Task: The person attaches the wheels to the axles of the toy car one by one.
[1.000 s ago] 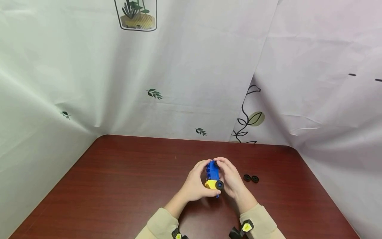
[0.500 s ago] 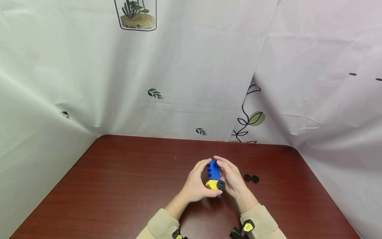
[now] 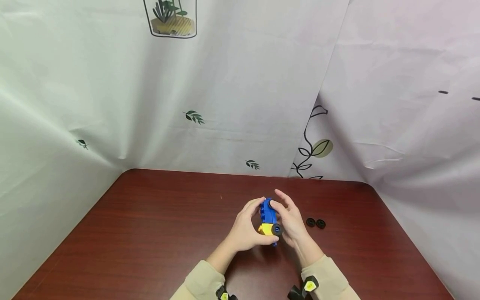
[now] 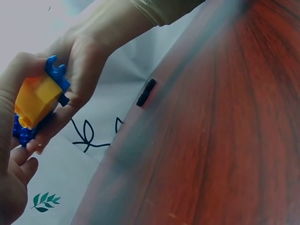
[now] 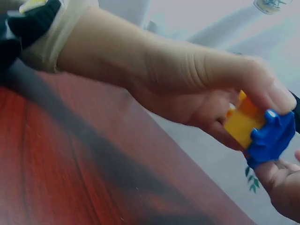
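A small toy car [image 3: 268,215] built of blue and yellow bricks is held between both hands, above the table. One black wheel [image 3: 276,229] shows on its near, yellow end; the thumb partly covers another at the far end. My left hand [image 3: 244,232] grips the car from the left, thumb at the yellow end and fingertips at the far blue end. From the right, my right hand [image 3: 293,225] has its thumb pressed on the far end, with the index finger raised off. In the right wrist view, the yellow brick [image 5: 243,125] and a blue piece [image 5: 273,138] show.
Two loose black wheels, a left one [image 3: 311,222] and a right one [image 3: 320,223], lie side by side on the dark red-brown table [image 3: 168,233], right of the hands. A pale printed curtain [image 3: 232,91] hangs behind the table's far edge.
My right index finger has lifted and straightened away from the car, while the thumb now covers more of the far wheel. The left hand's grip looks the same.
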Demonstrator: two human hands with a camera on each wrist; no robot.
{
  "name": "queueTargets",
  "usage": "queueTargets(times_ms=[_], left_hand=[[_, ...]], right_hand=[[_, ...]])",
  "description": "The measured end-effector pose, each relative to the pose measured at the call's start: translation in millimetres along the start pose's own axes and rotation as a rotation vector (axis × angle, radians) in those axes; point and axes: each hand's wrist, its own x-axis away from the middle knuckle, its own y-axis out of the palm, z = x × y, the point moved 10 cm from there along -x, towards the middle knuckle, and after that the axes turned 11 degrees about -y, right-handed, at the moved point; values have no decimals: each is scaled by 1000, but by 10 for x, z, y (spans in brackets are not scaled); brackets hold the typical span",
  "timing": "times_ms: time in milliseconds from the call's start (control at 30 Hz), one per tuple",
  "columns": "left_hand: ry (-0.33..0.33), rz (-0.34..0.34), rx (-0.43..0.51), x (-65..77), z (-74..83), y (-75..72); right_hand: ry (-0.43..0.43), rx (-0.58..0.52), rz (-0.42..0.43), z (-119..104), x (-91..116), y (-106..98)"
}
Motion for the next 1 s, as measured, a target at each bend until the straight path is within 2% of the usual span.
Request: queueTargets(times_ms=[233, 400, 700, 867, 1000], left_hand=[[-20, -30, -90, 3, -30, -14], [-47, -64, -112, 0, -60, -14], [-106, -144, -110, -22, -154, 29], [-105, -177, -28, -28, -173, 40], [-129, -209, 88, -38, -216, 52]], right_hand=[[105, -63, -229, 73, 23, 94], [110, 8, -300, 85, 26, 85], [29, 96, -215, 24, -53, -33], [17, 102, -180, 4, -65, -56], [-12, 105, -151, -26, -72, -70]])
